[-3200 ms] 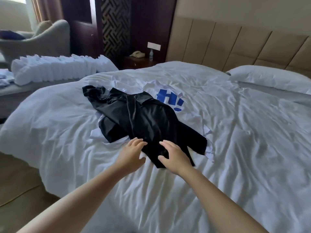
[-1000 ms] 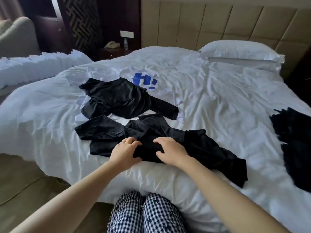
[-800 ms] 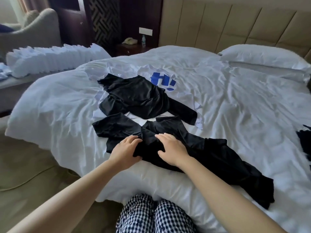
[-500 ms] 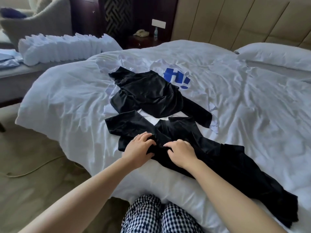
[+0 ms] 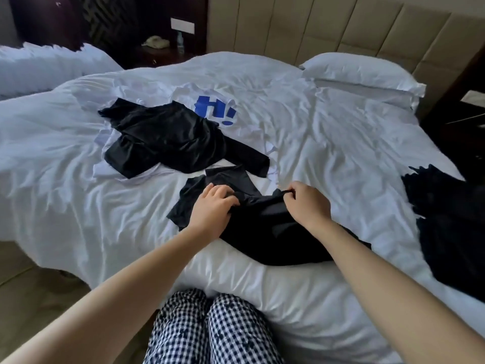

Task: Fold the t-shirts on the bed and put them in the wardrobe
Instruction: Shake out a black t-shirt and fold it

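A black t-shirt point(image 5: 265, 227) lies crumpled near the front edge of the white bed point(image 5: 328, 143). My left hand point(image 5: 212, 206) grips its fabric on the left side, fingers curled into the cloth. Further right, my right hand point(image 5: 307, 200) pinches a raised fold of the same shirt. Behind it lies a second black t-shirt point(image 5: 170, 137), resting on a white t-shirt with a blue print point(image 5: 215, 110). More black clothing point(image 5: 451, 219) lies at the bed's right edge.
A white pillow point(image 5: 359, 72) sits at the padded headboard. A dark nightstand point(image 5: 160, 52) with a phone and a small bottle stands at the back left. Another white duvet point(image 5: 49, 67) is at far left. My checked trouser legs point(image 5: 210, 332) touch the bed's front edge.
I pulled one black t-shirt off the pile toward the front edge. My right hand has now moved right and lifted a fold; the shirt is bunched up between my hands.
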{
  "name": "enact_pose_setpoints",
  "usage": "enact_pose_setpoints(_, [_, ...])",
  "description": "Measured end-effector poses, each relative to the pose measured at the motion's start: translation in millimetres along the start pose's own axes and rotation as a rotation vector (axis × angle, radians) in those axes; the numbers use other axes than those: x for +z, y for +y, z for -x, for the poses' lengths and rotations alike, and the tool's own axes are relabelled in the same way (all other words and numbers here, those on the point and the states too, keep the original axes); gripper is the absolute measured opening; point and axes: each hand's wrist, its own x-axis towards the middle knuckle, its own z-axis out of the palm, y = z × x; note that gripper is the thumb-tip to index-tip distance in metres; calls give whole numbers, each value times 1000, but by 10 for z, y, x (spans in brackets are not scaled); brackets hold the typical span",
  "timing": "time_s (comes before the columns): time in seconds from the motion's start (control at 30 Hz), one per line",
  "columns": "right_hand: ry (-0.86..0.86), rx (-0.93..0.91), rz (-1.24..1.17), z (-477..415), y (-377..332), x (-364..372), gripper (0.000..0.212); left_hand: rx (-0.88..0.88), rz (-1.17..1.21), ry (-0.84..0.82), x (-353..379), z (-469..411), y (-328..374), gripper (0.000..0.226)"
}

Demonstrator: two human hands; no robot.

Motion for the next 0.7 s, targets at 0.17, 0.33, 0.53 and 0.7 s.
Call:
enact_pose_setpoints(0.17, [33,120,41,193,639,-191,28,85,105,-82,76,-174,726,33])
enact_pose_setpoints(0.33, [46,258,101,371,1242,-289,27,222,193,-268,303,-194,1254,37])
enact_pose_setpoints(0.53, [-123,241,108,476,1400,-177,33,404,146,-266,402,-125,1156,47])
enact_pose_setpoints(0.7, [-46,-129,-51,299,720,2,37,188,152,-139,128,21,575,58])
